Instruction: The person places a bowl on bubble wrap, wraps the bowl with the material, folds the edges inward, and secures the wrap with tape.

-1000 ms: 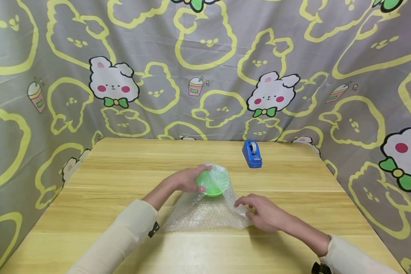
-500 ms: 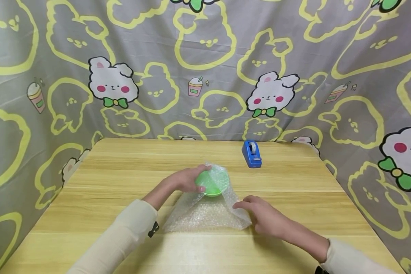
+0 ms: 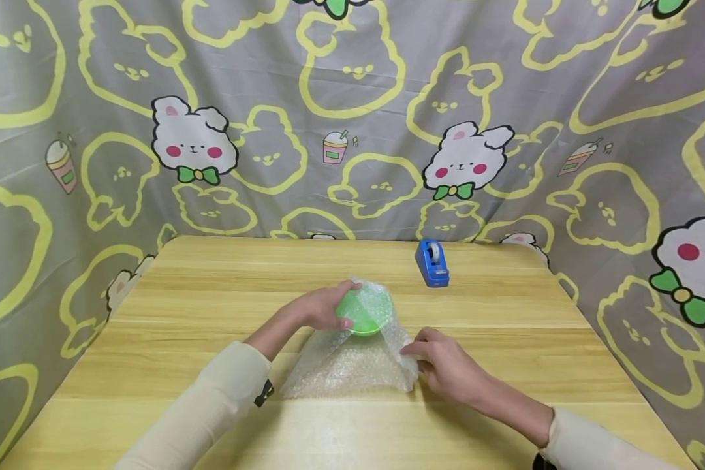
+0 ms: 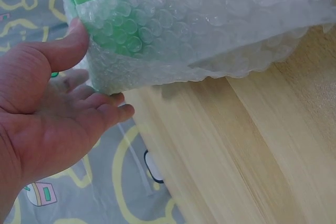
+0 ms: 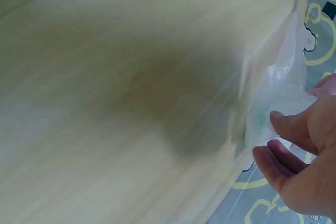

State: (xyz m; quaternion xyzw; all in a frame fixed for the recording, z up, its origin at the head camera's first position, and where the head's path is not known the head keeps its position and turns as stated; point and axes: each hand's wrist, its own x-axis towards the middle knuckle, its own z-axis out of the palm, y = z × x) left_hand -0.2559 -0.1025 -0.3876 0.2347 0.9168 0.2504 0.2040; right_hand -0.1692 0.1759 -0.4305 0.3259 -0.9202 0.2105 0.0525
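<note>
A green bowl [image 3: 365, 324] lies partly covered by clear bubble wrap [image 3: 358, 369] at the middle of the table. My left hand [image 3: 324, 308] grips the bowl's left side through the wrap, thumb on the near side and fingers on the far side. In the left wrist view, green shows through the bubbles [image 4: 152, 30] beside the thumb. At the right flap of the wrap, my right hand [image 3: 449, 369] pinches the sheet's edge with bent fingers. The right wrist view shows the thumb against the wrap [image 5: 278, 93], fingertips at its lower edge.
A blue tape dispenser [image 3: 432, 264] with a roll in it stands at the back right of the wooden table [image 3: 223, 267]. A grey patterned curtain [image 3: 282, 85] rises behind and along both sides of the table.
My right hand has shifted its fingers along the wrap's edge, and the right corner has folded inward to the left. My left hand keeps its place on the bowl.
</note>
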